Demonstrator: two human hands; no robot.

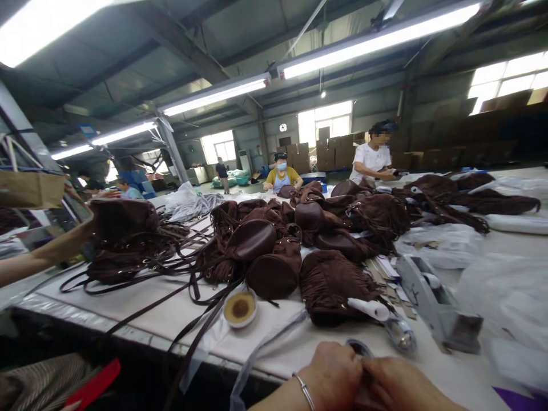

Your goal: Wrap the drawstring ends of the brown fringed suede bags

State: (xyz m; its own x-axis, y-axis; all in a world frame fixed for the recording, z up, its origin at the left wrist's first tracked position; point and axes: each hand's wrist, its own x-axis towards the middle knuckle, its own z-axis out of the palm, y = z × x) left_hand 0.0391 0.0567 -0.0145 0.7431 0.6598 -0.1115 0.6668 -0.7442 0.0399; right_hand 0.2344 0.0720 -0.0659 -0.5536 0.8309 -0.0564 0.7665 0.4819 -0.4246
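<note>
My left hand, with a silver bangle at its wrist, is closed at the lower middle of the view. Beside it my right hand is closed too, and the two meet at the fingertips. Between them shows a small dark item with a rounded rim, mostly covered by the fingers; its kind I cannot make out. Just beyond lies a dark brown fringed bag, with a white roll-like piece against its front. A clear plastic piece is near my right hand.
More brown bags are heaped across the white table, straps trailing over its edge. A bowl and a grey tape dispenser flank the front. Another person's arm reaches to bags at left. Two workers sit or stand opposite.
</note>
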